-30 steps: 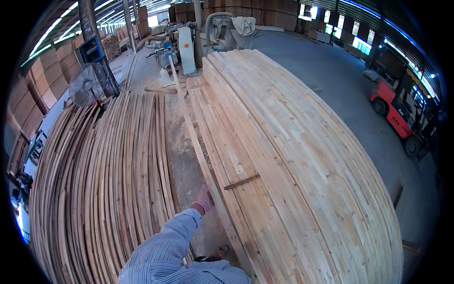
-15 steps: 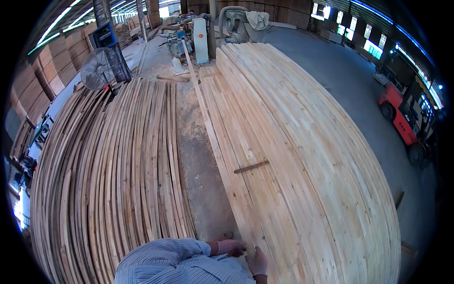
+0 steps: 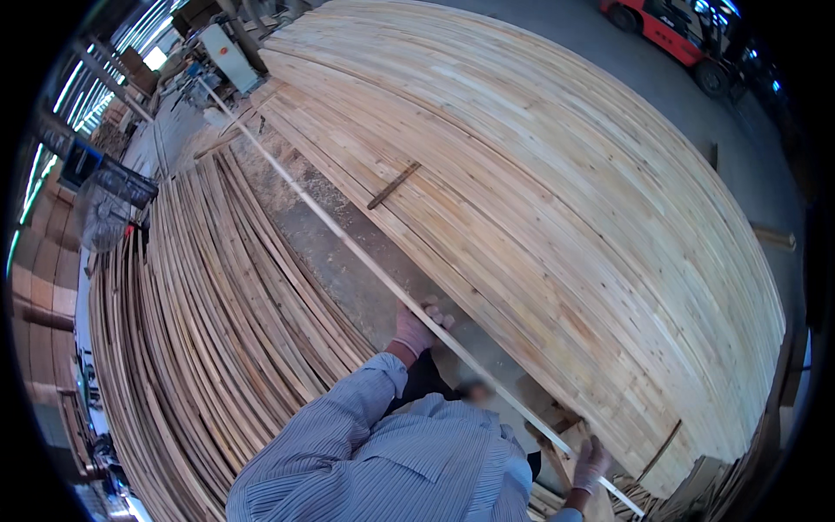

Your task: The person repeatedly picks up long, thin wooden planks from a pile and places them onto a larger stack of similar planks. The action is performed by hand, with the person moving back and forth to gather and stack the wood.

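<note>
Head view: sawdust (image 3: pixel 315 177) lies on the grey floor (image 3: pixel 402 263) of a big shed, a red forklift (image 3: pixel 668 36) standing beyond. One stack (image 3: pixel 557 191) is pale, smooth and flat-topped; the left pile (image 3: pixel 239 287) is rough, browner boards. Between them runs a slim, straight pale strip (image 3: pixel 370 264) (squared, lath-like), the left hand (image 3: pixel 414 328) gripping it partway along, the right hand (image 3: pixel 591 463) closed near its end.

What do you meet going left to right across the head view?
Standing fan → pale machine cabinet → left hand → right hand → red forklift. Left out: the long thin wood strip, which runs diagonally past several of these.
</note>
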{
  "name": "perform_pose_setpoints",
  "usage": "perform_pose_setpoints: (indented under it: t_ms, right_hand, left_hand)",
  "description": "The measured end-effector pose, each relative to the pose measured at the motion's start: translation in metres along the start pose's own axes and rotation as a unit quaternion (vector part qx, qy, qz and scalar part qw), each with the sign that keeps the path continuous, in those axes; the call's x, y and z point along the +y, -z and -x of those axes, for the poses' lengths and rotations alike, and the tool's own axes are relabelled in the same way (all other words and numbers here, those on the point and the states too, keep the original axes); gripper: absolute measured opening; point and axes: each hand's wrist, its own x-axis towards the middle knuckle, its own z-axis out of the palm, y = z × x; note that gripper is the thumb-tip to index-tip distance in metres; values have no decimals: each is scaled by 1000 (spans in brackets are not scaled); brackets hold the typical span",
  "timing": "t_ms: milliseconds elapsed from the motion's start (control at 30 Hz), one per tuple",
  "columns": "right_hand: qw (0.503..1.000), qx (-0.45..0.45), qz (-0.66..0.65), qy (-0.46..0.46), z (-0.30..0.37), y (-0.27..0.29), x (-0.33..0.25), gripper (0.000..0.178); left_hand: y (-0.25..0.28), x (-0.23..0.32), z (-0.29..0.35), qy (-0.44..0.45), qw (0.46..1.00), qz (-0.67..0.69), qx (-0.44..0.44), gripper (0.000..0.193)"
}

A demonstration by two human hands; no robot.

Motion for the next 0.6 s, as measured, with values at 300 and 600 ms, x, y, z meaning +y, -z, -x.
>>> perform_pose_setpoints:
  t_ms: [300,600]
  right_hand:
    - [1000,15,-18,17,49,57,43,32]
    - [993,95,-67,15,41,20,94,36]
  left_hand:
    - [-8,-4,4,-94,991,81,-40,43]
    - [-15,13,22,-130,988,-69,-37,44]
